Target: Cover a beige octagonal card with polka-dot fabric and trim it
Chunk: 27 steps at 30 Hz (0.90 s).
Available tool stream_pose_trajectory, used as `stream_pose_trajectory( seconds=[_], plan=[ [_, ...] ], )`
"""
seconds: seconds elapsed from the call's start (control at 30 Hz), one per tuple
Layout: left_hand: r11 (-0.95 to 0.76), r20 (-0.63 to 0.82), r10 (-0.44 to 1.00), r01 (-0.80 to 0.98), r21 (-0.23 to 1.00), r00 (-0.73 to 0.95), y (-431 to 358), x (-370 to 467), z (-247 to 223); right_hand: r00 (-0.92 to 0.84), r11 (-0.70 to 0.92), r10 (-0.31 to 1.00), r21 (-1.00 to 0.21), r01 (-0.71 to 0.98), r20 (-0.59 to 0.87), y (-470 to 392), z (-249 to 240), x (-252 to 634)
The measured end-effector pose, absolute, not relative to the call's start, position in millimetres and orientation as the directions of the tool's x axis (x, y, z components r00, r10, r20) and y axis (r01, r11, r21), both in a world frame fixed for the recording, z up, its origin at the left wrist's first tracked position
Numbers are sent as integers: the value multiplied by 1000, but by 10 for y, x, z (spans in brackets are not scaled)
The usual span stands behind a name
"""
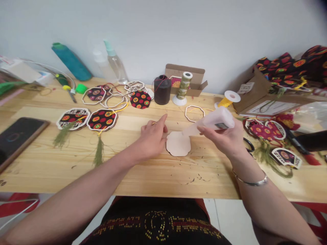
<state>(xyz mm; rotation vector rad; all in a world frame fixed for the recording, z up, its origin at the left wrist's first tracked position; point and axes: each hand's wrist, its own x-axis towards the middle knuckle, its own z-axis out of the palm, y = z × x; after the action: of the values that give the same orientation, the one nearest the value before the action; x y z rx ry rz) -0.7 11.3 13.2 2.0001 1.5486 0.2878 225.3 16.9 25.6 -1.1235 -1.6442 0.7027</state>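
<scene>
Two forearms (88,187) over the table's front edge (163,191): right hand (226,137) gripping one bottle (217,117), left hand (152,139) (kinda loose, empty) by one panel (178,146).

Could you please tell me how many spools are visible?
3: the black spool at centre back, green spool right of it, yellow spool behind the held bottle; others may be hidden.

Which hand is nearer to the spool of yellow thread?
Right. The right hand holds a white bottle just in front of the yellow spool; the left hand is farther off, left of it, beside the pale plaque.
</scene>
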Motion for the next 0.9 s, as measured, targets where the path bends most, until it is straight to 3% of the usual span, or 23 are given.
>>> stream_pose_trajectory(
  seconds=[0.17, 0.4, 0.53, 0.67, 0.77, 0.9],
  plan=[
    [-141, -192, 935, 810, 569, 298, 119, 2, 139, -38, 290, 957, -949, 122, 288, 185, 200, 2261],
    [-162, -149, 943, 803, 573, 297, 119, -10, 111, -348, 368, 903, -874, 318, 253, 188, 238, 2253],
    [-145, -167, 943, 807, 573, 288, 123, 4, 136, -180, 431, 902, -823, 370, 392, 253, 262, 2327],
    [-124, -195, 940, 815, 565, 278, 127, 11, 161, 69, 426, 900, -902, 72, 430, 305, 358, 2328],
    [-128, -195, 939, 816, 564, 282, 124, 11, 163, 75, 411, 911, -901, -137, 405, 286, 545, 2294],
    [-119, -197, 942, 818, 563, 273, 114, 16, 171, 55, 403, 915, -893, -201, 400, 256, 846, 2325]
  ],
)
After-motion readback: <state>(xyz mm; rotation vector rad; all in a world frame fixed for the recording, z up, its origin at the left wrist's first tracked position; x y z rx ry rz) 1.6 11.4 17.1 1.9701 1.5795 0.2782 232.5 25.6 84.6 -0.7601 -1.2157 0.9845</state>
